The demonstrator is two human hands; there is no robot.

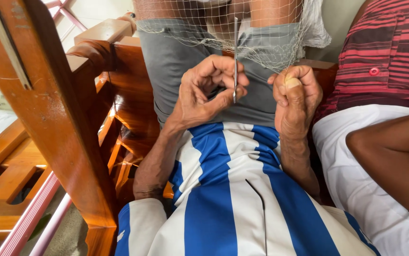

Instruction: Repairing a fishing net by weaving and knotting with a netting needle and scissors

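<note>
Left hand (pixel 204 90) pinches needle (pixel 235 61); right hand (pixel 297 97) grips net (pixel 261 33).

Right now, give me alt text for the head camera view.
A person's left hand holds a thin metal needle upright while the right hand pinches a fine net stretched over gray-shorted knees, beside a wooden chair.

My shirt (pixel 228 199) is striped blue and white, my shorts (pixel 176 61) plain grey. The net (pixel 261 33) is pale white mesh, the needle (pixel 235 61) silvery. Beside me, a red-and-dark striped shirt (pixel 385 52); orange-brown wooden chair (pixel 62 118).
</note>
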